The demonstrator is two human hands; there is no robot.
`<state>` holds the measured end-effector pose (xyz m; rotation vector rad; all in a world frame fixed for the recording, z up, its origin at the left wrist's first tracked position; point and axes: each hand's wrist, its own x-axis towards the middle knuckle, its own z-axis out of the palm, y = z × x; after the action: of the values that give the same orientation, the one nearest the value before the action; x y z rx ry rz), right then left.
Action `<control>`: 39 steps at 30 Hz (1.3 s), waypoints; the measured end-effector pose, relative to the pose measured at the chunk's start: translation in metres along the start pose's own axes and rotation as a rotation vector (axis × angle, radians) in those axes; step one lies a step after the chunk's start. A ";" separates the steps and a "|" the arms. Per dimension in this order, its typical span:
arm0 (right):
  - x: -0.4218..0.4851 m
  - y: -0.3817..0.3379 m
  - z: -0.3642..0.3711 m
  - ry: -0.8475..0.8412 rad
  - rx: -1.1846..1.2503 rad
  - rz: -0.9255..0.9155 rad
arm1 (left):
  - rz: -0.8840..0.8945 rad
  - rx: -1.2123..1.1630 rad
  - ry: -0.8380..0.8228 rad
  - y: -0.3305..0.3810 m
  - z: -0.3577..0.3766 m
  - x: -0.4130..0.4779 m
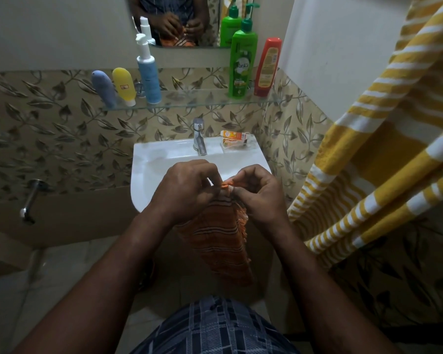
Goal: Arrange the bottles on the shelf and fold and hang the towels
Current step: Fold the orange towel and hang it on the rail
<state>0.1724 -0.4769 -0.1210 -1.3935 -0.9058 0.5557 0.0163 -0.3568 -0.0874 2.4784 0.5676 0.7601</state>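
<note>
Between the two hands, just above the near rim of the sink [149, 172], hangs the orange striped towel [220, 241]. It is gathered into a narrow length that drops straight down from the fingers toward the person's lap. The left hand [187, 190] and the right hand [258, 198] sit close together, nearly touching. Each has fingers and thumb curled to pinch the towel's top edge. The knuckles hide the pinch itself, so I cannot tell how many layers each hand holds.

The cloth looks thin, woven and light, with no stiffness of its own, so it will probably sag wherever it is not held. A fringe runs down the side below the right hand, and its loose threads look likely to snag or bunch in a fold. The best hold seems to be at the matched top corners, with the edges kept level and the fringe turned inward. Nothing about it looks slippery or fragile, so a light pinch should be enough.

Well beyond the hands, the glass shelf [189, 100] carries a blue-grey tube [104, 89], a yellow tube [124, 85] and a white pump bottle [148, 77] on the left-hand side. On the right-hand side stand a green bottle [242, 65] and a red bottle [267, 67]. Out past the right hand, the yellow striped towel [381, 149] hangs in long loose folds and looks heavier and bulkier.
</note>
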 end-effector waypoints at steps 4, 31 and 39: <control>-0.002 -0.001 0.001 -0.004 0.055 0.031 | -0.014 -0.018 0.025 -0.001 0.001 -0.001; 0.010 0.013 0.002 0.096 0.166 0.083 | -0.091 0.372 -0.238 -0.021 0.001 -0.011; 0.027 0.024 -0.024 0.198 0.069 0.054 | -0.154 0.387 -0.192 -0.035 -0.003 -0.030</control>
<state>0.2109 -0.4659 -0.1369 -1.3869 -0.6859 0.4758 -0.0169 -0.3434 -0.1170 2.7735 0.8897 0.3727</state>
